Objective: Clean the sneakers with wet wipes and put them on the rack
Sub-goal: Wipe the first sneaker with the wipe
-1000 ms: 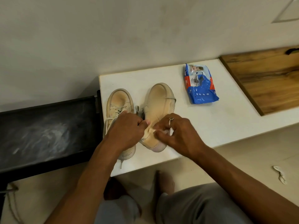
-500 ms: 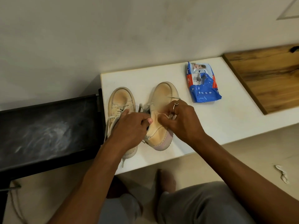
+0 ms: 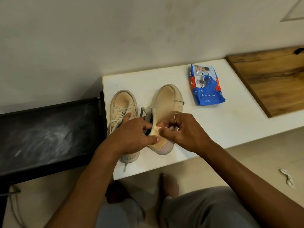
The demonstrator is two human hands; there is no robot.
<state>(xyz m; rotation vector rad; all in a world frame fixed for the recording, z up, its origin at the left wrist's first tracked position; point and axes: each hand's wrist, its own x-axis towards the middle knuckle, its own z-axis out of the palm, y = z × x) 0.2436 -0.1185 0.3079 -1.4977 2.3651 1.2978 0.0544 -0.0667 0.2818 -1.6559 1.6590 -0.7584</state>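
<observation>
Head view. Pale plaster wall (image 3: 115,38) behind, beige floor (image 3: 246,160) below. A white tabletop (image 3: 230,124) sits at knee level, and both hands work over its near left part.

- Left hand (image 3: 131,135): thumb pressed on the outside of the held sneaker (image 3: 167,99) near the heel, one finger hooked into its opening, index finger stretched out over the laces of the other sneaker (image 3: 122,104). It grips the held sneaker.
- Right hand (image 3: 187,130): fingers curled, pinching the collar of the same sneaker against the thumb. A ring (image 3: 175,117) is on one finger. A small white bit shows at the fingertips, too small to say whether it is a wipe.
- Held sneaker: beige, on the tabletop, toe pointing away from the hands, heel under them.
- Other sneaker: just left of it, partly beneath the left hand, one lace end trailing toward the table's near edge.
- Wet wipes pack (image 3: 205,89): blue, flat on the tabletop, beyond and right of the right hand.
- Wooden board (image 3: 271,83): farther right.
- Black rack (image 3: 46,134): dusty top, left of the left hand, butting the table.
- Crumpled wipe (image 3: 287,178): on the floor, far right of the right arm.
- Grey trousers (image 3: 205,209) and a bare foot (image 3: 169,185) lie below the arms.
</observation>
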